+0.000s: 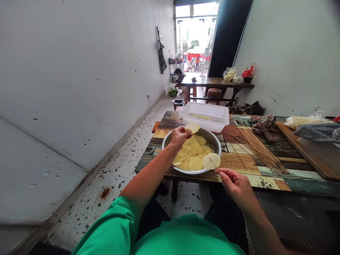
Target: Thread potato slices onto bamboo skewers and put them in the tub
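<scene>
My left hand (180,136) pinches a thin round potato slice (192,127) over the far left of a metal bowl (218,150). My right hand (237,186), in front of the bowl's right edge, is closed on the lower end of a thin wooden skewer (203,146). Another potato slice (211,161) is threaded on that skewer, close to my right fingers. The skewer runs up and left across the bowl, its far end at the slice in my left hand. Many pale yellow slices (196,163) lie in liquid in the bowl.
Behind the bowl stands a white plastic tub (223,120) with some slices inside. Loose skewers (259,150) lie to the right, beside a wooden board (302,152) and a crumpled cloth (262,121). Farther off are a second table (207,81) and a crouching person (180,76).
</scene>
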`<state>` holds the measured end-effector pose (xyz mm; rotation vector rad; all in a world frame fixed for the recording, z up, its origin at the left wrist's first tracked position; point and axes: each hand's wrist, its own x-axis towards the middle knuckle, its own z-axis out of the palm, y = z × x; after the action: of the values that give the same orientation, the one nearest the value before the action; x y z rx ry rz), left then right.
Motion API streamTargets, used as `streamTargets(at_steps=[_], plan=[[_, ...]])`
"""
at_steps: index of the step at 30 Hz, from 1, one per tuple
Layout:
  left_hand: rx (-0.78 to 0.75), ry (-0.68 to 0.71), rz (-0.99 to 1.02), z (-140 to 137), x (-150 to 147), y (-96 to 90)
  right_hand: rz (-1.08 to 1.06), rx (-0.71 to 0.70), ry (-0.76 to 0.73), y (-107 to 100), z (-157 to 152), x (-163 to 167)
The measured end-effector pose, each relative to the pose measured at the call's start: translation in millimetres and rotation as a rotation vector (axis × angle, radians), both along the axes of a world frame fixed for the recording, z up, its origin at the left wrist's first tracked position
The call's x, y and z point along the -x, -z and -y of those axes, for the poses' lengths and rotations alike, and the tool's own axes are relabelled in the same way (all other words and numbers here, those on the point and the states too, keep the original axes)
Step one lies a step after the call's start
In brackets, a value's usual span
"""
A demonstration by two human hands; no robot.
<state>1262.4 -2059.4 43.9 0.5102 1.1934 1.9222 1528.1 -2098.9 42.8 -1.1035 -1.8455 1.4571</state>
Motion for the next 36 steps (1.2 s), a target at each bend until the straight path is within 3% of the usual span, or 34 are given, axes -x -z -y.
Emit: streamTargets(at_steps=[11, 16, 19, 22, 27, 33, 36], plan=[[-0.041, 0.034, -0.073, 0.5, -2.8, 2.9, -0.179, 0.288, 0.058, -4.9, 5.9, 8.5], [-0.055, 0.047, -0.087, 0.3, -3.1, 2.3, -0.281, 0.45, -0.042, -7.2, 0.8, 7.3], [-0.068, 0.06, -0.092, 1.1, -2.5, 1.5, -0.311, 0.474, -0.072, -4.7, -2.7, 5.7], [-0.069, 0.078, -0.098, 1.3, -4.1, 0.4, -0.27, 0.325, 0.017, 2.5, -1.0, 7.6], [-0.047, 0.088, -0.143, -1.3, -14.0, -2.2, -0.07, -0.235, 0.126, 10.5, 3.3, 12.8], [0.008, 0.077, -0.165, -0.3, -12.8, -5.9, 0.065, -0.427, 0.08, 4.4, -2.9, 9.4], [0.016, -0.027, -0.217, -0.3, -6.5, -4.3, 0.113, -0.476, 0.066, 2.0, -1.8, 7.7]])
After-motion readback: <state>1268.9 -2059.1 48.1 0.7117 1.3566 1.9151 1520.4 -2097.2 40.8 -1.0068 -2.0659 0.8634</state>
